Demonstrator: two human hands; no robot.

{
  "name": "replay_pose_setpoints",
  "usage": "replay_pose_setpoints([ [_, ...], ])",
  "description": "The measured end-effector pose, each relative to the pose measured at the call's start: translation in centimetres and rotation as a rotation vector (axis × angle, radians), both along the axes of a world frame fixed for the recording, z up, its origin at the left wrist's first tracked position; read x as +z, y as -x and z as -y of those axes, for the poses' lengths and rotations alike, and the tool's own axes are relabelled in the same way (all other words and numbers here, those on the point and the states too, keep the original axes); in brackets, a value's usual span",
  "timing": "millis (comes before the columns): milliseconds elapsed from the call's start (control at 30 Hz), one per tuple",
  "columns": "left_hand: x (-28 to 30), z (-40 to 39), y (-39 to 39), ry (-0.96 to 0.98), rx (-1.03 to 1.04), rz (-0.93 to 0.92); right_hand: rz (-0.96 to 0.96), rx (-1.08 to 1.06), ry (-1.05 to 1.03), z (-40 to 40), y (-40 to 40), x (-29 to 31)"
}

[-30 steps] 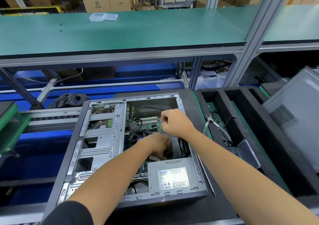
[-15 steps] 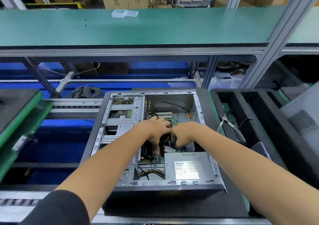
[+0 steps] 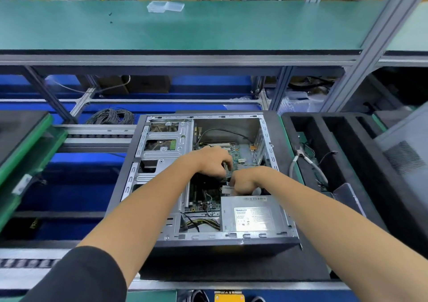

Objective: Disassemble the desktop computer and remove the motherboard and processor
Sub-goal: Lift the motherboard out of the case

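Computer case (image 3: 162,163): it lies open on its side on a black mat, straight ahead of you, and both your arms reach into it.
Left hand (image 3: 213,163): your fingers curl down over a small green card (image 3: 229,173) standing on edge; they seem to pinch it, though the grip itself is partly hidden.
Right hand (image 3: 245,181): just right of your left hand and nearly touching it, fingers curled tight at the same card's near end; I cannot tell what they hold.
Motherboard (image 3: 236,156): still inside the case, showing beyond your left knuckles and again below your left wrist.
Power supply (image 3: 252,216): the silver box with a label, just nearer you than your right hand.
Pliers (image 3: 301,153): well to the right of your right hand, in a black foam tray (image 3: 347,163).
Clear plastic box (image 3: 165,6): far beyond both hands, on the green shelf.
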State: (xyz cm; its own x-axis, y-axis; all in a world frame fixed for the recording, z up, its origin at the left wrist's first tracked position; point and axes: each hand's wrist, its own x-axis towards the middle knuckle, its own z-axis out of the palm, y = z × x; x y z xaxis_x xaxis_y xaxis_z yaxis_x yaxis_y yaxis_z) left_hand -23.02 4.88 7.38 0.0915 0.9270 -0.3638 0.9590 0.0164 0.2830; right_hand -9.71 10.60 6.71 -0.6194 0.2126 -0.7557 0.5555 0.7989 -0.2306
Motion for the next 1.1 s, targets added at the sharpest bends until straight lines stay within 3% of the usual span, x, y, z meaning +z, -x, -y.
replay_pose_setpoints([
  [67,0.2,0.1,0.0,-0.044,0.051,0.044,-0.001,-0.024,0.010,-0.3,0.0,0.1],
  [333,-0.6,0.1,-0.1,-0.006,-0.120,-0.155,-0.048,0.015,-0.087,-0.4,0.4,-0.4],
  [500,-0.5,0.2,0.0,0.009,-0.064,-0.047,0.162,0.174,-0.290,0.2,-0.2,-1.4],
  [633,-0.1,0.2,-0.1,0.028,-0.019,-0.002,0.156,0.211,-0.442,0.3,-0.1,-2.6],
  [967,0.1,0.2,-0.1,0.040,0.032,0.032,0.235,0.260,-0.450,0.0,0.0,-2.9],
  [1100,0.1,0.2,0.0,0.025,0.057,0.067,0.175,0.276,-0.405,0.1,-0.2,-1.6],
])
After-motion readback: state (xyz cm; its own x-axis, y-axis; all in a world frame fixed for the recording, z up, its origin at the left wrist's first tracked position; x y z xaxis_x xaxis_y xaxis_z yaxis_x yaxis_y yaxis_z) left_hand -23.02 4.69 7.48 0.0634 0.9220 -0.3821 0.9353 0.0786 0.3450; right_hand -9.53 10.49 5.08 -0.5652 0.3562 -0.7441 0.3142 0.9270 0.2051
